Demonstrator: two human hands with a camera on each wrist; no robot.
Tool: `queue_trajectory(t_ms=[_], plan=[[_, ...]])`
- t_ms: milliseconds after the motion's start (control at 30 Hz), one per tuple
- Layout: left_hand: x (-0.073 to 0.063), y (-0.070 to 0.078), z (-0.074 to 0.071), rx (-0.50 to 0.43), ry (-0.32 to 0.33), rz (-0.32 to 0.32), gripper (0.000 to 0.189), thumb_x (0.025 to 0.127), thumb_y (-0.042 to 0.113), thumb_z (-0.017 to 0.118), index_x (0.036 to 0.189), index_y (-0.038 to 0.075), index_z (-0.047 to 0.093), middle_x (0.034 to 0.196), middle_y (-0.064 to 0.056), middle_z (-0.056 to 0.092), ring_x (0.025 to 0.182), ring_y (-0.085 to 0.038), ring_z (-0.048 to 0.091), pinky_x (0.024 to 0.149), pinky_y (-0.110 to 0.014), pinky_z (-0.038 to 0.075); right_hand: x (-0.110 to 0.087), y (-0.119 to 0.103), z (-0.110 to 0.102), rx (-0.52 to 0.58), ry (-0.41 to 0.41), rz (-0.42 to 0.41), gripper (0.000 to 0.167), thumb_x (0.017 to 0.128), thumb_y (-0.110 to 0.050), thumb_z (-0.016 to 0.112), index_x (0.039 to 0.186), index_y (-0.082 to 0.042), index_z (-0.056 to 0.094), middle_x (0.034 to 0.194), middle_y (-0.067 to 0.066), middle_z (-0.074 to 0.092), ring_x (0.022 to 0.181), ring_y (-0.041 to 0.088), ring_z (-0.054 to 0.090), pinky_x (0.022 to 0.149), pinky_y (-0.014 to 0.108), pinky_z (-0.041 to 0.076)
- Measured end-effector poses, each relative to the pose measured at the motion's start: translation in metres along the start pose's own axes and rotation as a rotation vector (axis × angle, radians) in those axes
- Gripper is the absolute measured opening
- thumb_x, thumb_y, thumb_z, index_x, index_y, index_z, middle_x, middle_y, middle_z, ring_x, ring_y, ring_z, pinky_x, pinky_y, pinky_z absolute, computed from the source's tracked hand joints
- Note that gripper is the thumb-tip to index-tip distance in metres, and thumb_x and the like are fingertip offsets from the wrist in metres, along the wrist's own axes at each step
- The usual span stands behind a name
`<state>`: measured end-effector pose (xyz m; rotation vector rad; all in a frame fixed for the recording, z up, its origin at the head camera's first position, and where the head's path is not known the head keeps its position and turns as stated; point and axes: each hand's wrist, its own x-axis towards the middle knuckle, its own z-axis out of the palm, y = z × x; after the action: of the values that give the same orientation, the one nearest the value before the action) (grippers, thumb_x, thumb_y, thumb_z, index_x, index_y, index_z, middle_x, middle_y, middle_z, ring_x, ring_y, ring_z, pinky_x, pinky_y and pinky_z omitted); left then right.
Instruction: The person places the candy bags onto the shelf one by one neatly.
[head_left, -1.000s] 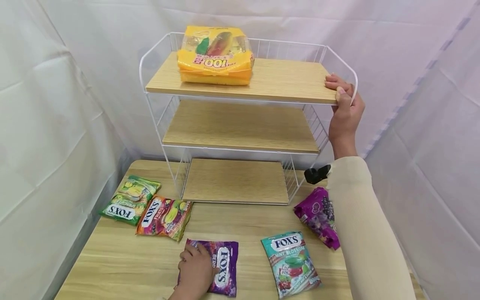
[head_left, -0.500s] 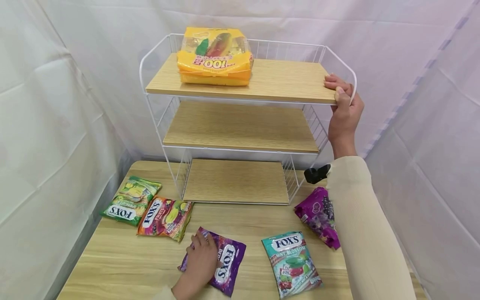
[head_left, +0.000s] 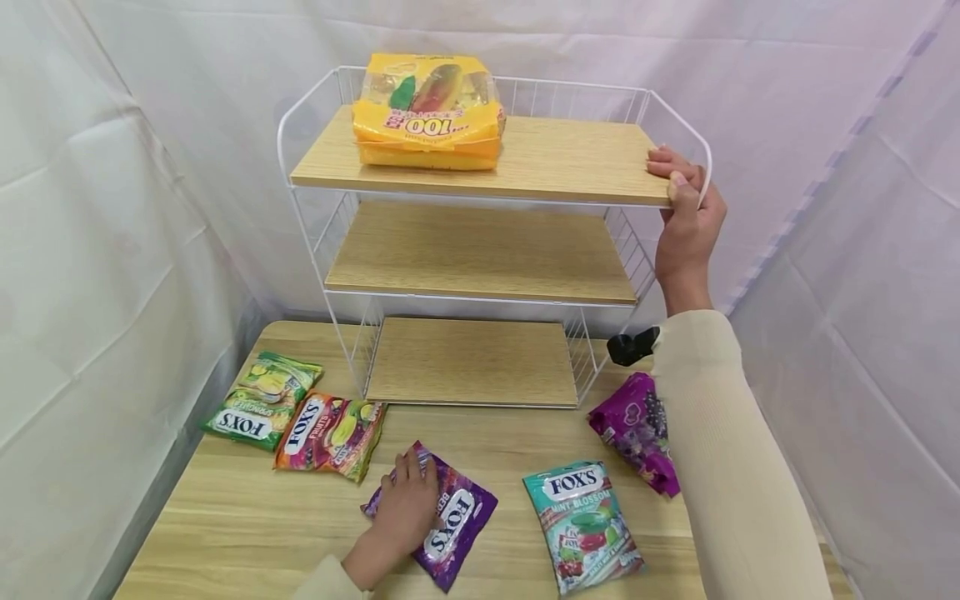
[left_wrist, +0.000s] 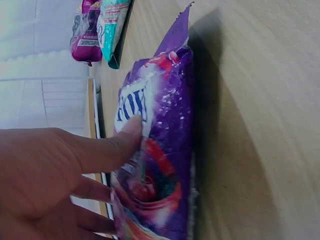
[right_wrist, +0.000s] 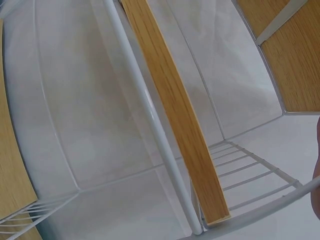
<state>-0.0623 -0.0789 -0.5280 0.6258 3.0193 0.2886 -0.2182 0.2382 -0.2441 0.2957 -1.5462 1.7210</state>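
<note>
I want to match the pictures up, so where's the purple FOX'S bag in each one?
Head: the purple FOX'S bag is lower middle, partly under the left hand.
Left wrist: large, down the middle.
Right wrist: not in it.
Shared landmark: the wooden-shelved rack, just a sliver in the left wrist picture.

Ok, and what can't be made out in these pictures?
Head view: right side of the magenta-purple plastic bag, hidden by the cream sleeve.
Head view: some print on the violet plastic FOX'S bag, covered by the left hand.
Left wrist view: one end of that bag, cut off by bottom edge.
Right wrist view: most of the right hand, cut off by right edge.
</note>
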Motion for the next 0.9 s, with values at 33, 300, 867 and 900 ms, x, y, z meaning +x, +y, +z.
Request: queue_trajectory(t_ms=[33,300,867,900], plan=[[-0.001,-0.001,0.000,-0.011,0.014,0.004,0.087,0.059,0.038,0.088,0.123,-0.010,0.056,0.129,-0.041,0.044,0.115,-0.057,0.044,0.081,-0.067,0.043,0.000,0.001,0.000,-0.001,0.001,0.001,0.033,0.090,-0.012,0.041,0.092,0.001,0.071,0.117,0.017,0.063,0.122,0.021,0.051,0.097,0.031,0.045],[-0.016,0.000,0.005,0.015,0.146,-0.097,0.078,0.065,0.041,0.085,0.122,-0.004,0.056,0.122,-0.032,0.048,0.107,-0.049,0.048,0.071,-0.060,0.046,0.001,-0.001,-0.002,0.001,0.006,0.001,0.033,0.089,-0.012,0.040,0.092,0.002,0.071,0.116,0.016,0.063,0.122,0.021,0.051,0.098,0.031,0.045],[-0.018,0.014,0.010,0.086,0.119,-0.107,0.098,0.056,0.053,0.085,0.123,-0.011,0.055,0.116,-0.036,0.050,0.102,-0.051,0.049,0.067,-0.062,0.049,0.000,0.000,0.000,-0.007,0.001,0.005,0.033,0.089,-0.012,0.041,0.093,0.000,0.071,0.117,0.015,0.063,0.123,0.021,0.051,0.097,0.031,0.045],[-0.017,0.013,0.010,0.086,0.120,-0.087,0.097,0.056,0.052,0.085,0.124,-0.010,0.055,0.117,-0.036,0.050,0.102,-0.052,0.049,0.067,-0.062,0.048,0.000,0.000,0.000,-0.001,0.000,0.005,0.033,0.089,-0.012,0.040,0.093,0.001,0.071,0.116,0.015,0.063,0.123,0.021,0.051,0.097,0.031,0.045]])
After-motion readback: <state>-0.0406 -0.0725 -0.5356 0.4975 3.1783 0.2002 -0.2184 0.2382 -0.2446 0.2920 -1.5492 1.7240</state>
